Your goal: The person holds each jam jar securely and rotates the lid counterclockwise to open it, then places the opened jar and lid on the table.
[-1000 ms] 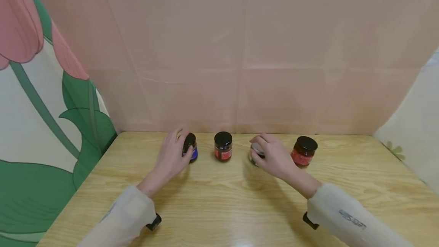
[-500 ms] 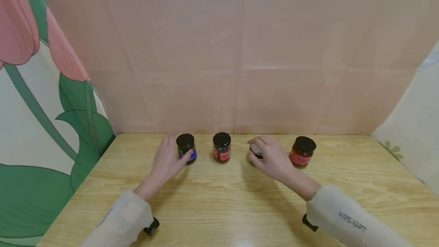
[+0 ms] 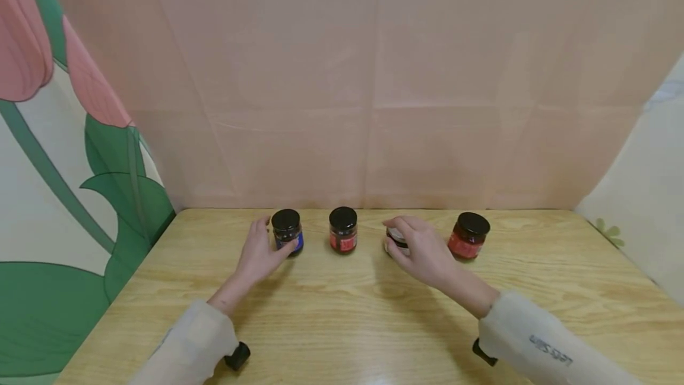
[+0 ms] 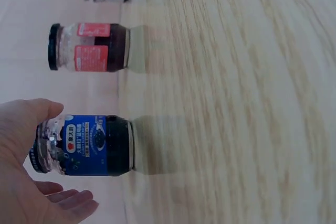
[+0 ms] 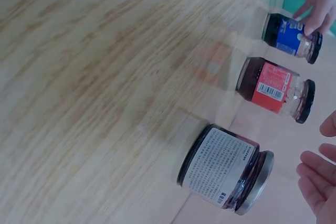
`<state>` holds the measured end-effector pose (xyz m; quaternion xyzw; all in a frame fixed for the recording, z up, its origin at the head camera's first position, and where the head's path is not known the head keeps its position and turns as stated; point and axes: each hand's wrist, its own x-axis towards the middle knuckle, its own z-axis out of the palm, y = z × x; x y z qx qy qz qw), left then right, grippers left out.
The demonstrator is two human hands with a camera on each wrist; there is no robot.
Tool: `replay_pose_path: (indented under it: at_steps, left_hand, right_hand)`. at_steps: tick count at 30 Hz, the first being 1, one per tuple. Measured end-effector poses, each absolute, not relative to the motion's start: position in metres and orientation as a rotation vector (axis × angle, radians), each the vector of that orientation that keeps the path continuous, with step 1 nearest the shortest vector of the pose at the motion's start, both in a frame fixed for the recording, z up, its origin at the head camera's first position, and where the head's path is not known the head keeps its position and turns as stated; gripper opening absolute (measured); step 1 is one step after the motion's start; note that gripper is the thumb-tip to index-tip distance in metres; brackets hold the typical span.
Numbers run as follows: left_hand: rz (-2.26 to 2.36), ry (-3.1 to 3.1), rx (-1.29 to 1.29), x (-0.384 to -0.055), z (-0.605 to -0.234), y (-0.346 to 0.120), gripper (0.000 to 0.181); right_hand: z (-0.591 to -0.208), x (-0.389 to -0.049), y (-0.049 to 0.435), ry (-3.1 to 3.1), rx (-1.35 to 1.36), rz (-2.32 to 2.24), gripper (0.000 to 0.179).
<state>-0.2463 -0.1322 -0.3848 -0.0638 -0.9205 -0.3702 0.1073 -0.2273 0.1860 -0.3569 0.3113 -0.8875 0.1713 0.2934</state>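
My left hand (image 3: 260, 252) is around the jar with a blue label (image 3: 287, 233) and black lid, thumb in front and fingers spread on the far left side. In the left wrist view that blue-labelled jar (image 4: 86, 145) lies between thumb and fingers, with a gap to the fingers; whether the thumb touches it I cannot tell. My right hand (image 3: 424, 250) hovers at the silver-lidded jar (image 3: 398, 241), partly hiding it. The right wrist view has the right hand's loosely bent fingers (image 5: 315, 174) apart from this jar (image 5: 223, 169), which bears a white text label.
A jar with a red label and black lid (image 3: 343, 231) stands between the hands. Another red-labelled jar (image 3: 468, 235) stands right of the right hand. All are on a wooden table (image 3: 342, 308), near its back edge and the pink cloth (image 3: 288, 106) behind.
My left hand's fingers have drawn away leftward from the blue-labelled jar's lid and spread wider. The right hand stays by the silver-lidded jar. The head view has shifted slightly.
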Motion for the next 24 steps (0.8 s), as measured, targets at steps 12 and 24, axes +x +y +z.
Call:
replay_pose_path:
  at_steps: [12,24]
  left_hand:
    - [-1.306,-2.692,-0.127,-0.254,-0.401,-0.131,0.075]
    - [-1.419,-2.697,0.011,-0.262,-0.405,-0.130,0.067]
  right_hand:
    - [-0.360,-0.223,0.184,-2.317,0.862,0.509,0.028]
    - [-0.360,-0.219,0.187,-2.363,0.815,0.579,0.028]
